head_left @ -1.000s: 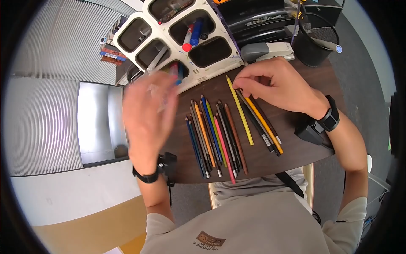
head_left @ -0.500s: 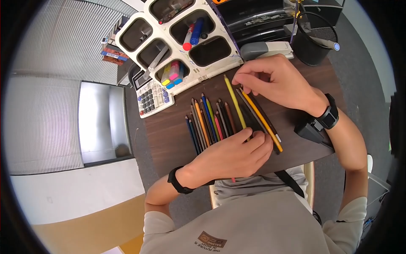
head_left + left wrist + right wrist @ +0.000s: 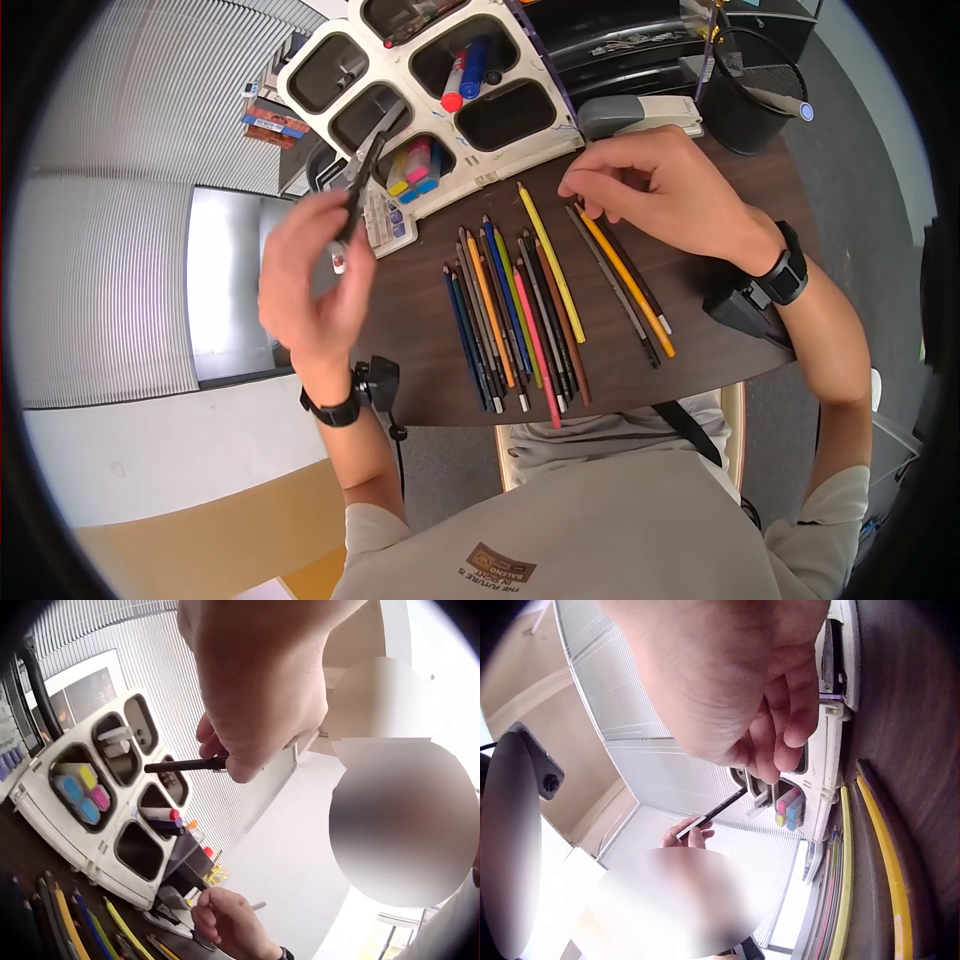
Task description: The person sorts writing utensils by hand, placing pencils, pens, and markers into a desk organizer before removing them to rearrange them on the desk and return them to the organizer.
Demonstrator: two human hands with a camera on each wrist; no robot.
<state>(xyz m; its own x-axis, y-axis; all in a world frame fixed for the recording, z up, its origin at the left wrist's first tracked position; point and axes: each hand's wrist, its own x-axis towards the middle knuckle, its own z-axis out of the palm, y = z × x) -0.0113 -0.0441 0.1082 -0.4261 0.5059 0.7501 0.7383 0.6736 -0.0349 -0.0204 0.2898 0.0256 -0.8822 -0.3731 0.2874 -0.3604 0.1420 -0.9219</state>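
Note:
My left hand (image 3: 318, 285) pinches a black pen (image 3: 362, 190) in front of the white organizer (image 3: 488, 185); the left wrist view shows the pen (image 3: 184, 765) pointing at its compartments. Over the table's right part, my right hand (image 3: 665, 195) has its fingers bent with no object visible in them. Beneath it lie a yellow-orange pencil (image 3: 630, 285), a grey one (image 3: 612, 275) and a dark one. A light yellow pencil (image 3: 552, 262) slants beside the row of several coloured pencils, among them a pink one (image 3: 538, 350).
Highlighters (image 3: 415, 170) and red and blue markers (image 3: 472, 70) stand in the organizer. A calculator (image 3: 390, 228) is partly behind my left hand. At the back right are a stapler (image 3: 635, 117) and a black mesh cup (image 3: 740, 115). Books (image 3: 272, 122) stand at the left.
My left hand has gone from the pencils up and left to the organizer, now holding the black pen, which is gone from the right group. The light yellow pencil lies farther left. My right hand stays nearly still.

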